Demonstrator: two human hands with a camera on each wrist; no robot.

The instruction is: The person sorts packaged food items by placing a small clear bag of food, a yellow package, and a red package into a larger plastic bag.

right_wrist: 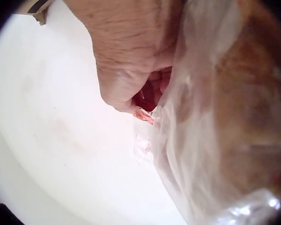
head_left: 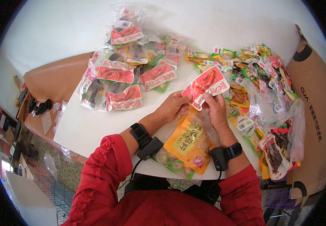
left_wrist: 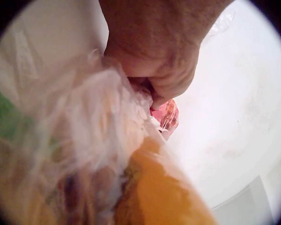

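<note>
Both hands are at a red and white printed food packet [head_left: 207, 86], raised over the white table. My left hand [head_left: 170, 107] pinches its lower left corner. The right hand [head_left: 217, 109] grips the lower edge, thumb over the printed front. Between the forearms stands a clear plastic bag [head_left: 162, 156] with a yellow-orange packet [head_left: 187, 139] and smaller packets inside. In the left wrist view the bag's film and orange packet [left_wrist: 164, 187] fill the foreground, and a bit of the red packet [left_wrist: 167, 114] shows past the fingers. The right wrist view shows bag film [right_wrist: 196, 140] beside the hand.
Filled clear bags with red labels [head_left: 119, 98] are stacked at the back left of the white table [head_left: 84, 128]. A heap of small loose food packets [head_left: 246, 67] lies at the right, with crumpled clear bags [head_left: 268, 109] on it. A cardboard box [head_left: 313, 109] borders the right side.
</note>
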